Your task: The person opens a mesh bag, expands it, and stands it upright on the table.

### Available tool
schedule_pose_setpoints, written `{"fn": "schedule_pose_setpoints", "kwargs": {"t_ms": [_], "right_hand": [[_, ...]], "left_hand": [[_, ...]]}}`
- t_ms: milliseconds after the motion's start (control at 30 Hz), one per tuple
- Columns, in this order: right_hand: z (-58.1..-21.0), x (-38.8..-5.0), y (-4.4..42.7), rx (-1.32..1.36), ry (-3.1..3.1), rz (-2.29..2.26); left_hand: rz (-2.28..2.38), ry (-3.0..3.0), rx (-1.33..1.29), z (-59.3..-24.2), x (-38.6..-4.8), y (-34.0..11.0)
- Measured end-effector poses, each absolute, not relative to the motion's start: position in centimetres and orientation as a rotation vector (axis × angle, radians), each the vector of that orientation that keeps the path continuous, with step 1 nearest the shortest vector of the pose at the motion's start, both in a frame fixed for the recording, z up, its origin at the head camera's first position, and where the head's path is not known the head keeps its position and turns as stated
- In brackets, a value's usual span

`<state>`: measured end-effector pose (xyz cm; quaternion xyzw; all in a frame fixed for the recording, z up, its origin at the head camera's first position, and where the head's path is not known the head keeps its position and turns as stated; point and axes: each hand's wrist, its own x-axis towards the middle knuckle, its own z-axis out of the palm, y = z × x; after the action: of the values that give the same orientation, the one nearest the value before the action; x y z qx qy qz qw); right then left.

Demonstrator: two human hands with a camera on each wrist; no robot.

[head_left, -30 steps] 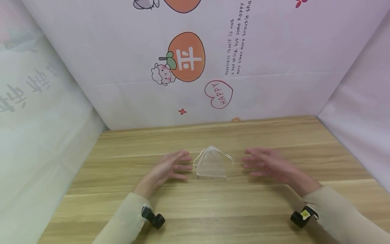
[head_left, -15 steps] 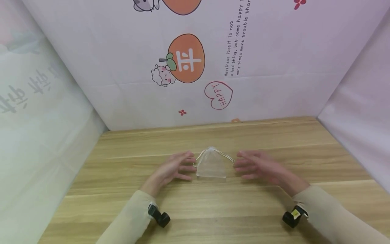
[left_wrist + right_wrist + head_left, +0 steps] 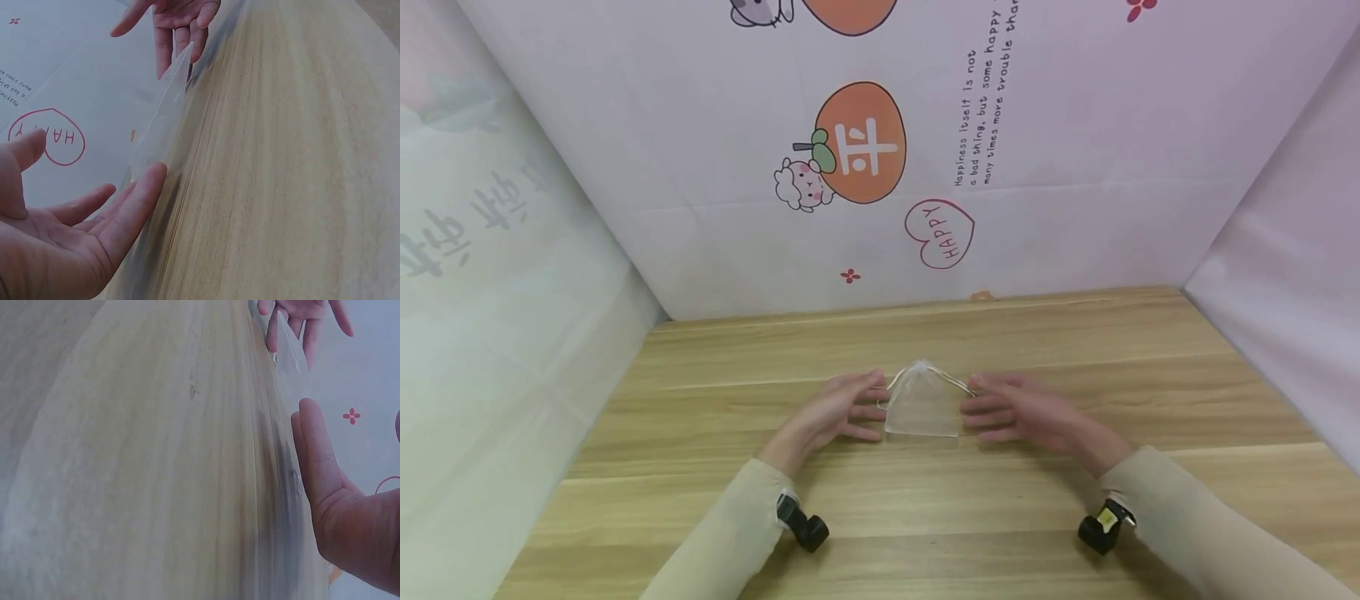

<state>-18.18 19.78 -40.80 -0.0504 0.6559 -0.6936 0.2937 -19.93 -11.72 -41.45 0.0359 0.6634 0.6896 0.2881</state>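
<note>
A small sheer white drawstring pouch (image 3: 921, 404) lies on the wooden table, its gathered neck pointing to the back wall and a thin cord (image 3: 955, 382) spreading to each side. My left hand (image 3: 831, 415) is beside its left edge, fingers extended and spread. On the other side my right hand (image 3: 1026, 412) reaches in with loosely straight fingers, its tips at the right cord end; whether they touch it I cannot tell. In the left wrist view the pouch (image 3: 162, 112) shows as a thin translucent sheet between both hands. Neither hand grips anything.
The wooden table (image 3: 925, 517) ends at a white printed cloth backdrop (image 3: 1075, 167) behind. White cloth (image 3: 512, 292) also hangs on the left and more cloth (image 3: 1285, 275) on the right. Each wrist wears a black camera, such as the left one (image 3: 802, 522).
Both hands have moved inward toward the pouch, the right hand farther than the left. The pouch has stayed in place.
</note>
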Motion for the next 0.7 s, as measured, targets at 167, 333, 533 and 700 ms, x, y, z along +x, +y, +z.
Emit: {"fn": "schedule_pose_setpoints", "kwargs": {"t_ms": [167, 333, 533, 700], "right_hand": [[-41.0, -18.4, 19.4, -0.122, 1.743, -1.842], [-41.1, -18.5, 19.1, -0.12, 1.736, -1.842], [-41.2, -18.7, 18.7, -0.102, 1.738, -1.838], [-41.1, -18.7, 18.5, -0.086, 1.751, -1.831]], "left_hand": [[1.849, 1.766, 0.073, -41.7, -20.3, -11.3], [1.856, 1.752, 0.064, -41.8, -20.4, -10.8], [1.871, 1.729, 0.057, -41.7, -20.5, -10.4], [1.872, 1.729, 0.052, -41.7, -20.5, -10.3]]}}
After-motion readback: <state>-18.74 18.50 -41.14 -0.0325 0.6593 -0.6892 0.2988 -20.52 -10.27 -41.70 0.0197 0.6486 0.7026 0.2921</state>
